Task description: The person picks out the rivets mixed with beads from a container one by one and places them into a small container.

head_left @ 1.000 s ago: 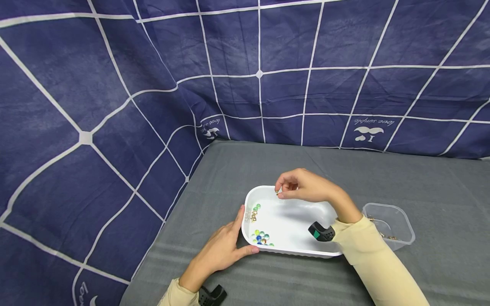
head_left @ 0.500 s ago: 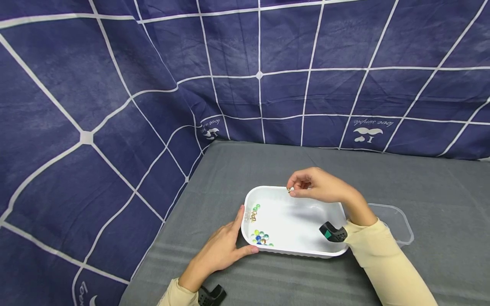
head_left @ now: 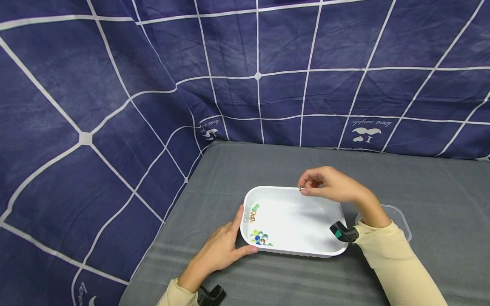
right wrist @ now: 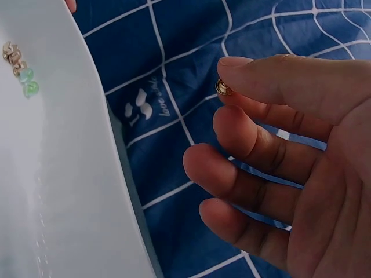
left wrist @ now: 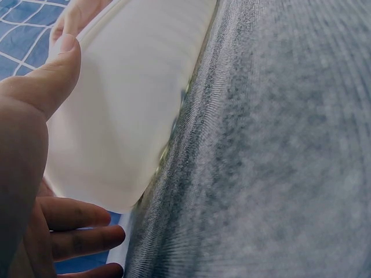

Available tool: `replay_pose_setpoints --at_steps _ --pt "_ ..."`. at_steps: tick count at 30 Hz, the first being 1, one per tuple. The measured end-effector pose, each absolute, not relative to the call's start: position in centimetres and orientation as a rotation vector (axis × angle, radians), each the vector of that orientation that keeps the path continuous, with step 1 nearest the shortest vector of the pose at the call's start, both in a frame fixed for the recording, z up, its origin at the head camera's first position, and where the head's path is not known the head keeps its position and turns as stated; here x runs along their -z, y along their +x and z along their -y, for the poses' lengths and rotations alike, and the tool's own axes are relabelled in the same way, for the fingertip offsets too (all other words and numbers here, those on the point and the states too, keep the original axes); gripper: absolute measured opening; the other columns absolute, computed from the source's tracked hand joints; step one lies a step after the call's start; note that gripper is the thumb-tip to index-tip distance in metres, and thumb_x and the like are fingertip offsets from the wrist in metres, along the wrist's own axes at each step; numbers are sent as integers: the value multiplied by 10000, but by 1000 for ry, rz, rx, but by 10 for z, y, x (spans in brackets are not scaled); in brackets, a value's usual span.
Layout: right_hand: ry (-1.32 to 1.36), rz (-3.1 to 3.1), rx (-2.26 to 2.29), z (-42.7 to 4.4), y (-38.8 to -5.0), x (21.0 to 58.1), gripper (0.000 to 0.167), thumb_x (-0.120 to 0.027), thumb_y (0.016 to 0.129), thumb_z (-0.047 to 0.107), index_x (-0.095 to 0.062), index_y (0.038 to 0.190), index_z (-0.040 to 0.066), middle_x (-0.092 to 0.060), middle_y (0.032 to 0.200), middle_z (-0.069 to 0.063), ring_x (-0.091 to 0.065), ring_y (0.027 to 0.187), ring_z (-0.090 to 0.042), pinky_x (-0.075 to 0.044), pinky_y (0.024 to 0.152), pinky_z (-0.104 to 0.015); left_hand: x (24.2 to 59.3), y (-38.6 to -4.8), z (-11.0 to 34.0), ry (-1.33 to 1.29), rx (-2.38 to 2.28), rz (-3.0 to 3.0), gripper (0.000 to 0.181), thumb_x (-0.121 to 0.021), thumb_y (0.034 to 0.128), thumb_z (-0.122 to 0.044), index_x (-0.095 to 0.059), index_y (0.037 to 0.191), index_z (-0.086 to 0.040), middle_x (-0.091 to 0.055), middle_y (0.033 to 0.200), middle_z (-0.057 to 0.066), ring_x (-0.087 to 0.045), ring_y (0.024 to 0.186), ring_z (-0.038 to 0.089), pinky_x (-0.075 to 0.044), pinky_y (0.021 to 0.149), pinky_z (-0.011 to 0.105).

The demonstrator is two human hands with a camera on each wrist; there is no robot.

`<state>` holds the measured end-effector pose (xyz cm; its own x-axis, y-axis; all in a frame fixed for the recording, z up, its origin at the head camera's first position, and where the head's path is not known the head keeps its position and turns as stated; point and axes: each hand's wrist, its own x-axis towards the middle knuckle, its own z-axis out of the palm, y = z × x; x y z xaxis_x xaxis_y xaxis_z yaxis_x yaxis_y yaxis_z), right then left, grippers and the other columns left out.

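Thumb and index finger of my right hand (head_left: pixel 337 185) pinch a small round gold-coloured metal piece (right wrist: pixel 223 87) above the far rim of a white tray (head_left: pixel 298 221). The other fingers are bent and hold nothing. My left hand (head_left: pixel 223 246) rests against the tray's left end, thumb on the near wall and index finger along the left side, fingers fairly straight. Inside the tray's left end lie green glass marbles (head_left: pixel 255 207), gold pieces (head_left: pixel 252 216) like the pinched one, and a cluster of blue, green and amber marbles (head_left: pixel 259 236).
A clear plastic container (head_left: pixel 400 219) stands to the right, partly hidden behind the right forearm. Grey cloth (head_left: pixel 183 255) covers the surface. A dark blue curtain (head_left: pixel 283 97) with white lines hangs behind and at the left. Both wrists wear black bands (head_left: pixel 344 231).
My right hand has moved to the right along the tray's far rim with the gold piece pinched, and its forearm now covers more of the clear container. The left hand has stayed put.
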<state>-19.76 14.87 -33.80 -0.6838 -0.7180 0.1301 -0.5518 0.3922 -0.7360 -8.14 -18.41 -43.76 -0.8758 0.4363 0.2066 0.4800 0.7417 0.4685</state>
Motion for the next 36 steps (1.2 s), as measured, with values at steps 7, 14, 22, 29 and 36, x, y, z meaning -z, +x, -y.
replay_pose_setpoints --at_steps 7,14,22,29,36 --pt "-1095 -2474 1184 -163 -195 338 67 -711 919 94 -691 977 67 -590 764 55 -574 734 -95 -514 699 -276 437 -81 184 -740 817 2864 1108 -687 841 -607 -136 1565 24 -533 1384 238 -569 1212 320 -475 951 474" --pt "-1103 -2501 1192 -175 -192 338 66 -699 926 84 -688 980 46 -589 758 63 -565 719 -88 -508 668 -283 438 -81 184 -722 827 2872 1109 -695 837 -600 -129 1571 8 -531 1390 229 -570 1211 316 -480 945 469" --pt "-1107 -2519 1222 -187 -191 339 66 -699 917 48 -688 982 47 -590 770 56 -568 718 -83 -502 640 -267 438 -81 183 -710 822 2863 1105 -719 826 -580 -155 1564 20 -539 1379 236 -574 1202 325 -480 938 478" --pt "-1057 -2542 1253 -199 -188 336 68 -692 919 38 -686 984 55 -633 792 -14 -603 735 -124 -520 678 -262 437 -81 183 -719 845 2874 1104 -709 835 -578 -141 1565 24 -524 1390 247 -563 1216 343 -470 952 491" --pt "-999 -2590 1255 -215 -185 331 78 -683 929 45 -685 999 80 -666 839 -12 -629 755 -167 -525 694 -250 437 -81 183 -723 840 2871 1104 -708 835 -579 -138 1566 21 -529 1384 247 -567 1209 344 -473 946 492"
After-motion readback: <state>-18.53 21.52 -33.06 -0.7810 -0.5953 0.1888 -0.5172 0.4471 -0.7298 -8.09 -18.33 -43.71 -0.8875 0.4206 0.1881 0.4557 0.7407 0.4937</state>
